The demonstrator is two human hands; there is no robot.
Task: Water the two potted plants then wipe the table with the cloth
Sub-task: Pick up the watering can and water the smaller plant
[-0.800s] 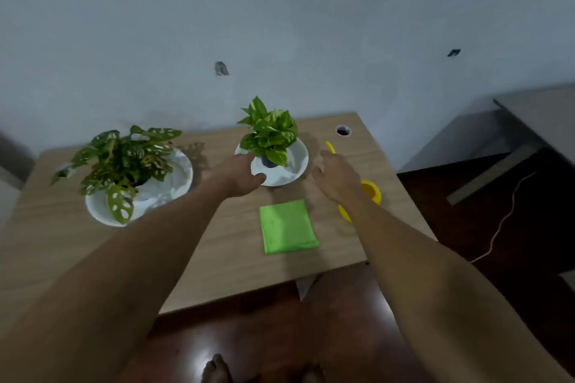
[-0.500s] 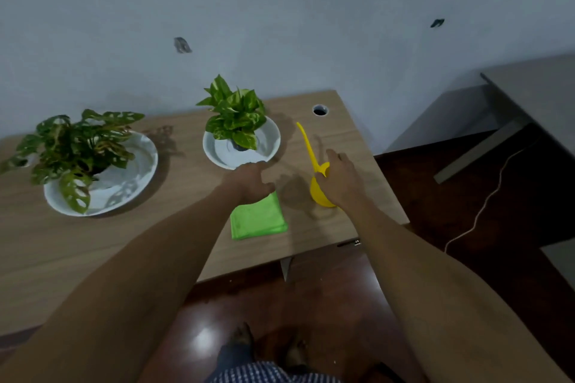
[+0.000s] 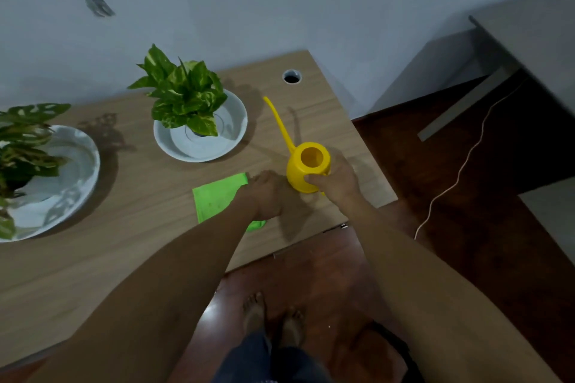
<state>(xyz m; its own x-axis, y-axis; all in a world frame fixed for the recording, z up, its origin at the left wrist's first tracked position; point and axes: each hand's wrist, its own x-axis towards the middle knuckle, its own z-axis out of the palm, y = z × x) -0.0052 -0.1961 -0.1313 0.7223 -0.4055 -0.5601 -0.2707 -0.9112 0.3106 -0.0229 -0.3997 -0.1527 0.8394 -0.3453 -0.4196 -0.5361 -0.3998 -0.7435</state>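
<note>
- Right hand: half a second ago I had it resting on top of the yellow watering can; now the fingers are wrapped round the can's body, thumb on the near side. The can stands upright near the bench's right edge, its open mouth facing up and its long spout pointing away toward the wall.
- Left hand: earlier it hovered by the smaller plant's dish; it has since dropped onto the right part of the green cloth, knuckles up. I cannot tell whether its fingers are curled on the cloth or just lying flat.
- Pothos in white dish: left of the spout tip and apart from it, behind the cloth. Unmoved.
- Spotted-leaf plant in larger white dish: far left of the bench, partly cut off by the frame edge. Unmoved.
- Reading of status: I judge the grasp on the can complete and the lift not yet begun; no watering is visible. The pothos is the closer target. The cloth comes last, so the left hand's contact looks premature or merely a brace.
</note>
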